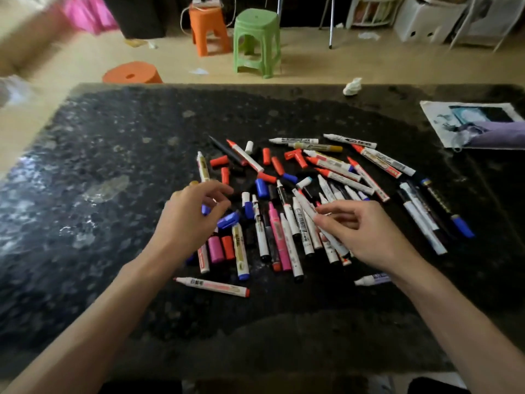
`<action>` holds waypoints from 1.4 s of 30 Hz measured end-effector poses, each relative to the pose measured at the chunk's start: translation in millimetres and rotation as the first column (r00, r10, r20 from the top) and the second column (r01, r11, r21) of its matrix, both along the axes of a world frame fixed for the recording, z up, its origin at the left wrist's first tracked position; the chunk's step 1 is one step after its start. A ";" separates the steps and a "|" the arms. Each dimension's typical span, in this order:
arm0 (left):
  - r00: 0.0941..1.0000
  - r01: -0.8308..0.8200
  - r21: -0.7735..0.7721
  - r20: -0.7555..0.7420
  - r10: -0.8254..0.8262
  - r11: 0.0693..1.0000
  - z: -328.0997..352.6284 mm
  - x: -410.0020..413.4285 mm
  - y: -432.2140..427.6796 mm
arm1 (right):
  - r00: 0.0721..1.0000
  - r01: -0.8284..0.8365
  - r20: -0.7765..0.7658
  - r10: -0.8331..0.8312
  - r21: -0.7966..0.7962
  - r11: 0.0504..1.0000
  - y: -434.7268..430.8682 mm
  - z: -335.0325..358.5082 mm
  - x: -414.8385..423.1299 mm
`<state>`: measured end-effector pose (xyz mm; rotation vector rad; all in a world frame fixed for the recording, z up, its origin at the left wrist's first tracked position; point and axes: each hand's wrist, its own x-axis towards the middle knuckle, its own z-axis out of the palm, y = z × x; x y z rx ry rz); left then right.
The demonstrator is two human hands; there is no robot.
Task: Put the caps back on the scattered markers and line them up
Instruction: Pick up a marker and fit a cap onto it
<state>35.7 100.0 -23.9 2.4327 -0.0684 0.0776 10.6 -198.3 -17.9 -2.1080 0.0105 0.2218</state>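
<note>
Many markers and loose caps lie scattered on the dark stone table (113,155). Among the loose caps are red caps (218,161), a blue cap (261,188) and a pink cap (216,249). My right hand (366,234) pinches a white marker (305,204), its uncapped tip pointing up and to the left over the pile. My left hand (187,220) hovers over the pile's left side with loosely curled fingers. A bit of a small blue cap (205,209) shows beneath it; I cannot tell if the fingers touch it. Another blue cap (228,219) lies just right of the thumb.
A crumpled tissue (352,86) sits at the table's far edge. A printed sheet (443,120) with a purple cloth (500,136) lies at the right. Beyond the table stand a green stool (257,41) and orange stools (208,29). Another person's blurred arm (28,46) is at the top left.
</note>
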 end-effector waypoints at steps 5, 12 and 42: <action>0.965 0.261 0.284 -0.100 -0.242 0.923 -11.0 -17.7 -4.6 | 0.997 0.018 0.070 -0.019 0.004 1.000 14.8 -7.9 -0.2; 0.954 0.294 0.488 -0.091 -0.287 0.822 -15.6 -15.7 -26.8 | 0.997 0.008 0.076 -0.008 0.004 1.000 12.5 -9.4 -3.7; 0.945 0.166 -0.462 -0.177 -0.274 0.871 17.6 -13.2 -50.3 | 0.935 -0.029 0.347 0.077 -0.142 0.990 -6.3 3.0 -11.7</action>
